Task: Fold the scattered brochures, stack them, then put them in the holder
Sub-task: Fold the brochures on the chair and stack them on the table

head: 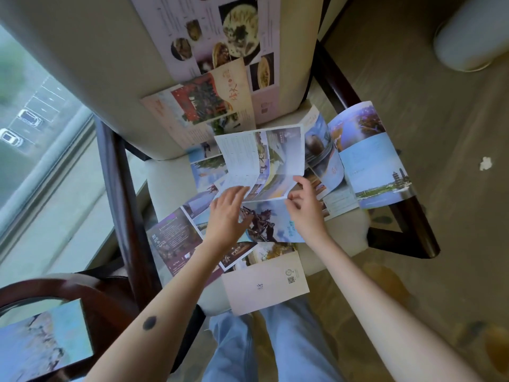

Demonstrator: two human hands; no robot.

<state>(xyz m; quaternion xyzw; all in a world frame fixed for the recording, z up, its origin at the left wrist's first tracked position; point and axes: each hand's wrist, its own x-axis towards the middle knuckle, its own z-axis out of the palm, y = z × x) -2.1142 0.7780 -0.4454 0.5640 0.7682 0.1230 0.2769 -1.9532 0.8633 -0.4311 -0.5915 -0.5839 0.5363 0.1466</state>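
Observation:
Several unfolded brochures lie scattered over the cream seat (pixel 347 230) of a chair. My left hand (pixel 227 216) and my right hand (pixel 305 208) both hold the near edge of one partly open brochure (pixel 264 161), which is lifted and bent along its creases. Under it lies a blue brochure with a horse statue (pixel 272 219). A purple brochure (pixel 173 241) lies to the left and a beige one with a QR code (pixel 267 285) hangs over the front edge. A blue landscape brochure (pixel 371 161) spreads to the right. Two more brochures (pixel 209 51) lean on the chair's backrest. No holder is in view.
The chair has dark wooden arms (pixel 118 188) on both sides. A round wooden side table (pixel 55 293) at the lower left carries a stack of folded blue brochures (pixel 44 346). A window (pixel 33 111) is on the left. My jeans-clad legs (pixel 248 348) are below.

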